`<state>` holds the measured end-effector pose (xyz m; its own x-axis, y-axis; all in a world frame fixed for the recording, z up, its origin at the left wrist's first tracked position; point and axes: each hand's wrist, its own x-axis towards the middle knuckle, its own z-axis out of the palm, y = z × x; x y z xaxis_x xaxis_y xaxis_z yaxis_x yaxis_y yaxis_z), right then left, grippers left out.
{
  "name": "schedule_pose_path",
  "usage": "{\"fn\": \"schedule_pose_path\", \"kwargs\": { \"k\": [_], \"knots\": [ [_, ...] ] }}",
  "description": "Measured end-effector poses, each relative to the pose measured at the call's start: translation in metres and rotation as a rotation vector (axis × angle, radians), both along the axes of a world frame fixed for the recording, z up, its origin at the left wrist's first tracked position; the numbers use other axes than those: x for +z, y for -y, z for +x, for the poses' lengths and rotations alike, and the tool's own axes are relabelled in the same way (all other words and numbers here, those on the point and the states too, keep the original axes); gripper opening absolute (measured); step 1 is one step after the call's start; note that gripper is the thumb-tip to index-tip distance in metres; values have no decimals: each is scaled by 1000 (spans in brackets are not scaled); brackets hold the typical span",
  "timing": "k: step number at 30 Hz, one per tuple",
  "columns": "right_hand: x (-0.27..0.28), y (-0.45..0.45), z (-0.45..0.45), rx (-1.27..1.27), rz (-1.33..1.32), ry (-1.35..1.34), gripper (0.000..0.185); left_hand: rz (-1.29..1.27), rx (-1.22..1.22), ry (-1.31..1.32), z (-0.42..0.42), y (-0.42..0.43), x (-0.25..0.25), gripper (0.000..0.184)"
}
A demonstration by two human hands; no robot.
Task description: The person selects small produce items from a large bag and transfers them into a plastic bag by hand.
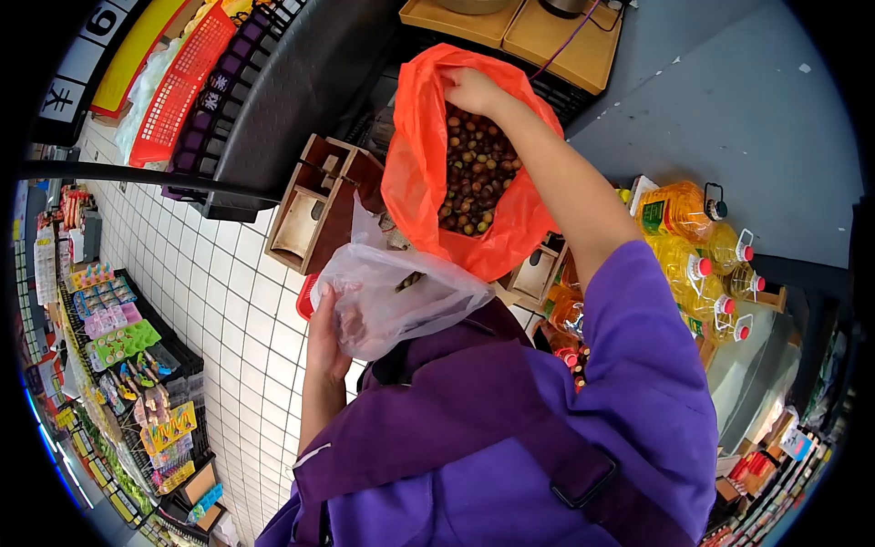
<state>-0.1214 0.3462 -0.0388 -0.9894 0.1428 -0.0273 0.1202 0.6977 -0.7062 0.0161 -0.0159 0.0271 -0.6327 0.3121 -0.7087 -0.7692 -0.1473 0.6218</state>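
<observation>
1. The red-orange plastic bag (415,178) stands open in front of the person, its mouth spread wide around a heap of small, round, brown-and-green fruits, apparently jujubes (478,173).
2. Loaded like this, the bag is probably heavy and saggy; its thin film should be soft, slippery and liable to tear under a single pinch. A gathered fold of the rim, taken from both sides, looks the safest hold.
3. The jujubes are likely light, firm and smooth, apt to roll; scooping from beneath with cupped fingers should suit them better than pinching.
4. The right hand (474,93) is half closed at the bag's far rim, fingers curled against the inner film. The fingertips are hidden, so whether they pinch the plastic cannot be told.
5. The left hand (332,321) is partly closed on the near-left edge of a translucent plastic bag (428,294), thumb over the film. This limp, near-weightless bag lies just below the red-orange one; a bunched edge gives the best grip.
</observation>
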Motion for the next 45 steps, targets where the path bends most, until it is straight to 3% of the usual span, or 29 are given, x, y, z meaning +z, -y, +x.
{"fn": "schedule_pose_path", "kwargs": {
  "k": [1, 4, 10, 14, 16, 17, 18, 23, 26, 27, 32, 38, 42, 44, 45],
  "knots": [
    [-4, -2, -2, 33, 49, -11, 25, 3, 1, 2, 1, 0, -1, 42],
    [-30, -2, 8, 144, 389, 320, 26, -19, -3, 3, 2, -3, -4, 42],
    [-72, 20, 64, 119, 420, 78, 40, -43, -50, 38, -1, -15, 0, 39],
    [-52, 21, 100, 77, 175, 295, 34, -26, -67, 54, -4, -14, 0, 39],
    [-63, 2, 106, -46, 55, 249, 24, -88, -63, 45, -5, -12, -1, 40],
    [-64, -6, 108, -162, -169, 196, 18, -78, -47, 50, -5, -10, -3, 39],
    [-45, -8, 110, -224, -183, 274, 19, -69, -30, 57, -5, -7, -5, 38],
    [-69, -19, 96, -58, 129, -85, 23, -83, 6, 62, -6, -7, -4, 34],
    [-59, 11, 78, -91, 172, -19, 24, -37, 15, 59, -6, -5, -3, 32],
    [-64, 19, 68, -84, 355, 163, 23, 2, -14, 59, -7, -5, -2, 31],
    [-77, 28, 52, -74, 519, 187, 23, 2, 10, 57, -6, -10, 4, 29],
    [-70, 27, 40, -103, 377, 463, 20, 0, 24, 57, -5, -9, 4, 28],
    [-52, 15, 73, -46, 282, 398, 23, 72, -7, 54, -7, -4, 0, 28],
    [-70, 4, 76, -292, -258, 73, 17, 93, 3, 62, -7, -3, -2, 28],
    [-69, 0, 72, -361, -99, -5, 9, 97, 5, 64, -7, -3, -3, 28]
  ]
}}
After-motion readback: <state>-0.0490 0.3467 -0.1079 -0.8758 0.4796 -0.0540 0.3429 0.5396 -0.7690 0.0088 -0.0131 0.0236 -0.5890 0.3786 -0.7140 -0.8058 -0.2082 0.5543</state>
